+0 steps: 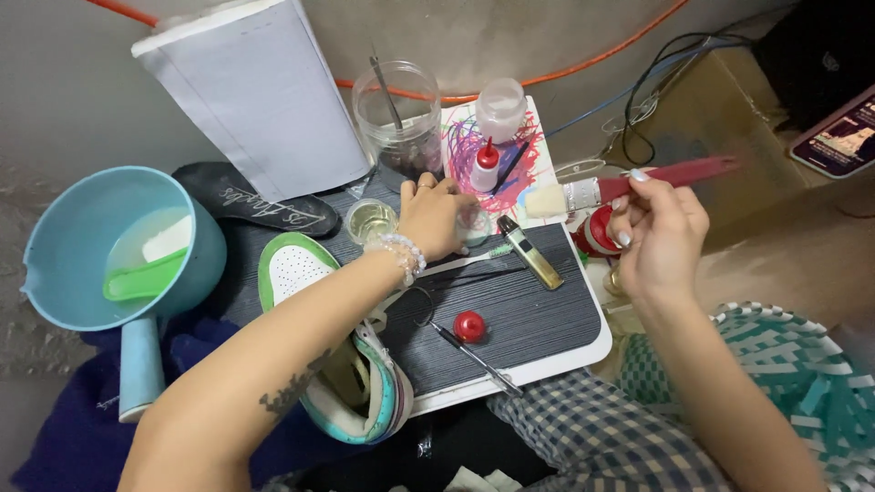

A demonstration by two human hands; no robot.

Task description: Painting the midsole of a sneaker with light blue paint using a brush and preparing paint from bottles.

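Observation:
My right hand [658, 230] holds a flat brush [629, 185] with a red handle and pale bristles, raised over the right side of the dark ribbed board [529, 314]. My left hand [436, 217] reaches across the board and rests next to a small glass of clear liquid [371, 220], fingers curled near a small white bottle with a red cap [486, 168]; what it grips is hidden. A white and green sneaker [339, 360] lies under my left forearm.
A blue pail with water, a white block and a green scoop [118, 251] stands left. A black insole [255, 202], clear jar with tools [401, 123], a lighter [530, 253], red cap [470, 325], metal pick [478, 362] and a phone [838, 137] lie around.

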